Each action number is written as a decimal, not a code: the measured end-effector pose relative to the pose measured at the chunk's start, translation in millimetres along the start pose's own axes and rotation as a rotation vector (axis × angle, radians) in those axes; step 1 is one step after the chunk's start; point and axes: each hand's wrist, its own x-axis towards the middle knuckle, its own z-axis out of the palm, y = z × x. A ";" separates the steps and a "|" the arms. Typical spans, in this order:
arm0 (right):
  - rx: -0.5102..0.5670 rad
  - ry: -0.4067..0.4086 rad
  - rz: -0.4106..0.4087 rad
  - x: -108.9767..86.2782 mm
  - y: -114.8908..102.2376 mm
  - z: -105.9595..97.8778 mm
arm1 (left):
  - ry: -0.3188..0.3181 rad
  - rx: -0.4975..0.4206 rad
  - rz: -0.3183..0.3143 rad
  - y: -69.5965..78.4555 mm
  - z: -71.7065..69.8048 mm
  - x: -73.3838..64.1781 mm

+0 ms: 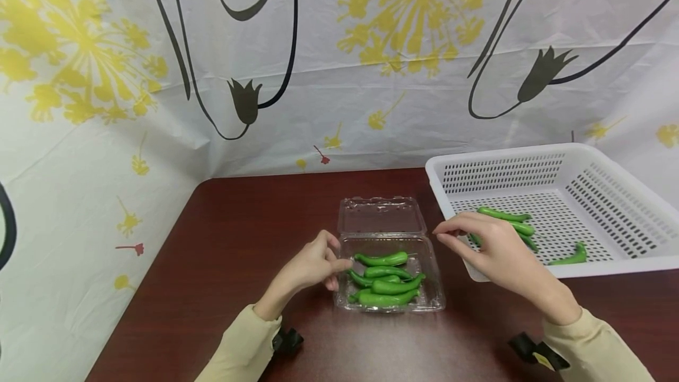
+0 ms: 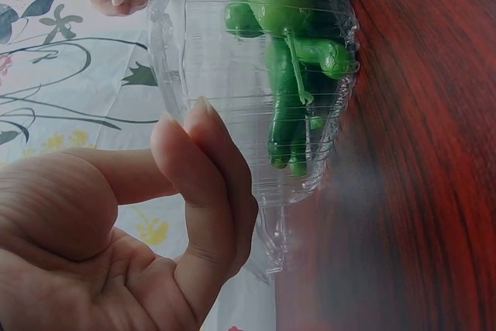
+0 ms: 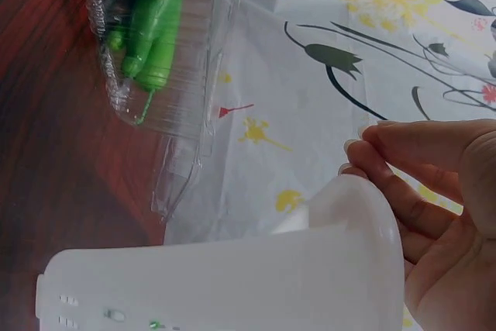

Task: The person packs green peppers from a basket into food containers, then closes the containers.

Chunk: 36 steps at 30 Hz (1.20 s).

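Observation:
Several green peppers [image 1: 395, 286] lie in a clear plastic clamshell box [image 1: 438, 290], its lid [image 1: 382, 217] laid back away from me. Beside the box's left edge is my left hand [image 1: 314, 264], fingers loosely bent. The left wrist view shows nothing between that hand's fingers and thumb [image 2: 205, 199]. My right hand [image 1: 495, 249] hovers by the near left corner of a white basket [image 1: 451, 208], partly hiding its rim and some peppers. Its fingertips are close together, with no object visible between them in the right wrist view [image 3: 442, 191].
More green peppers [image 1: 504, 214] lie in the slotted basket, one [image 1: 573, 255] apart near its front wall. Dark reddish-brown table [image 1: 254, 223] surrounds the box. A flower-printed white sheet [image 1: 307, 117] hangs behind and along the left side.

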 end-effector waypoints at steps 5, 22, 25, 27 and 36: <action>-0.015 0.007 -0.013 0.9 2.8 -3.4 | -0.001 0.004 0.005 0.0 -0.2 -0.1; -0.045 -0.011 0.028 1.0 9.6 -12.1 | 0.002 0.026 -0.008 0.3 0.2 -0.3; -0.047 -0.014 0.030 0.5 11.1 -14.2 | 0.003 0.025 -0.007 -0.4 0.2 -0.1; -0.044 -0.017 0.033 0.3 12.2 -15.8 | 0.003 0.023 -0.007 -0.7 0.3 0.0; -0.051 -0.034 0.065 0.3 17.7 -21.9 | 0.002 0.016 -0.003 -1.0 0.2 0.6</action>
